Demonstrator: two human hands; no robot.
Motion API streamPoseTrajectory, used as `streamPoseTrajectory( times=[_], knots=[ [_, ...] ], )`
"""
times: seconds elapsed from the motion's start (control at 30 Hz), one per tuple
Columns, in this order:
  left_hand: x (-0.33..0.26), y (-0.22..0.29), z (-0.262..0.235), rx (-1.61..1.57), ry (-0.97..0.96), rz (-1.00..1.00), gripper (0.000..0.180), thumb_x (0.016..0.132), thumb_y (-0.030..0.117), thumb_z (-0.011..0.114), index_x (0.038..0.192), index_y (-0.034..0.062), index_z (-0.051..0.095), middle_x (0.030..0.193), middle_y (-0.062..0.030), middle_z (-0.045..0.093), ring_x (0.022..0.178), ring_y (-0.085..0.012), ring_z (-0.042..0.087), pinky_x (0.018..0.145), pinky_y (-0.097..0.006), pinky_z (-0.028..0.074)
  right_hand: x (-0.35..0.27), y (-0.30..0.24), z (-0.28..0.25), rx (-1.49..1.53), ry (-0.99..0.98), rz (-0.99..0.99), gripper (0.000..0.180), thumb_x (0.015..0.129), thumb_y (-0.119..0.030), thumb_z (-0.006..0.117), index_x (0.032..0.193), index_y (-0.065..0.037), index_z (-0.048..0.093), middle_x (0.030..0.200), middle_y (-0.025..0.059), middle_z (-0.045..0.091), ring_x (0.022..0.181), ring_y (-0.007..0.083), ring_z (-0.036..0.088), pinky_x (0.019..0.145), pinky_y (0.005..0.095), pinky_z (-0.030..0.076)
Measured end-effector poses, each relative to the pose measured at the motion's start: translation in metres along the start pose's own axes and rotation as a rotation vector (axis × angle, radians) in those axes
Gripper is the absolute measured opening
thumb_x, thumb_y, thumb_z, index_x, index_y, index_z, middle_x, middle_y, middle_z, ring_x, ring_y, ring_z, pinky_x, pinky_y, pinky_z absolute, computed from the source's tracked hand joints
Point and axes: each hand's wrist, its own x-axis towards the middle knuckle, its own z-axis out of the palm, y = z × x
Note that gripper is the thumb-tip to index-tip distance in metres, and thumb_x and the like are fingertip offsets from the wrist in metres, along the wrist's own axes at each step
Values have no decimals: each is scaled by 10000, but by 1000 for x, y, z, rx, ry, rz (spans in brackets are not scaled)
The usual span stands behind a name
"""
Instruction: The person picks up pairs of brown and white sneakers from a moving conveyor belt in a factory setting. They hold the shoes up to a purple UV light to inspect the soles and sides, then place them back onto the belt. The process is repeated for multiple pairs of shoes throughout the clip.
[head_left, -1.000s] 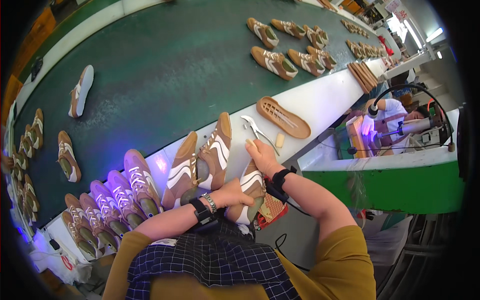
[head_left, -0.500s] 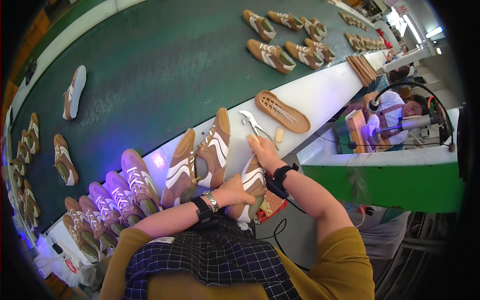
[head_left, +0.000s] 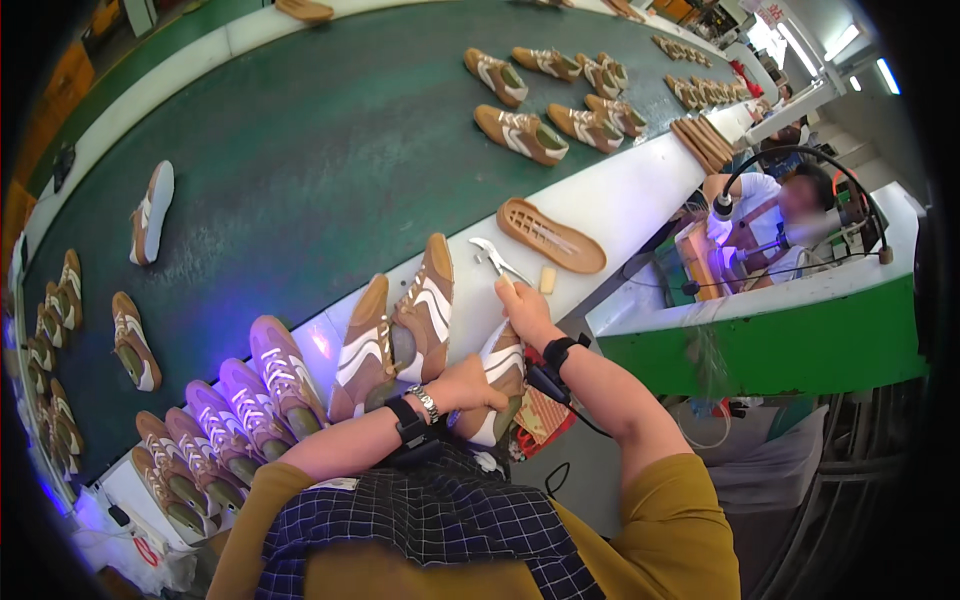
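While left hand point(head_left: 465, 385) still grips shoe point(head_left: 507, 368), view shifted.

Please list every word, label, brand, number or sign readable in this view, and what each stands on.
No text is transcribed here; the places that carry or may carry it:
Pale sign, upper right: red marks, too small to read reliably.
White label on the checked apron: too small to read.
Clear plastic bag, lower left: red mark, unclear whether it is lettering.
Held shoe: no legible text visible.
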Motion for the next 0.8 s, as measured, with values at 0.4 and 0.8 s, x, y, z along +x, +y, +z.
streamPoseTrajectory(
  times=[0.4,0.8],
  knots=[
    [-82,14,-65,-733,-152,320,943,618,85,768,1401,23,245,1338,-85,425,1240,-165,389,1061,-301,275,19,-17,-11,-75,388,-317,526,812,-396,607,1099,22,465,1021,245,554,939,394,526,812,418,423],
    [-150,13,-87,-724,320,511,933,565,-6,770,1367,49,297,1248,-52,478,1157,-158,447,1016,-322,338,-33,-95,6,796,-69,-228,695,867,-410,562,1358,31,345,1352,179,415,1242,248,404,1020,355,316]
  ],
)
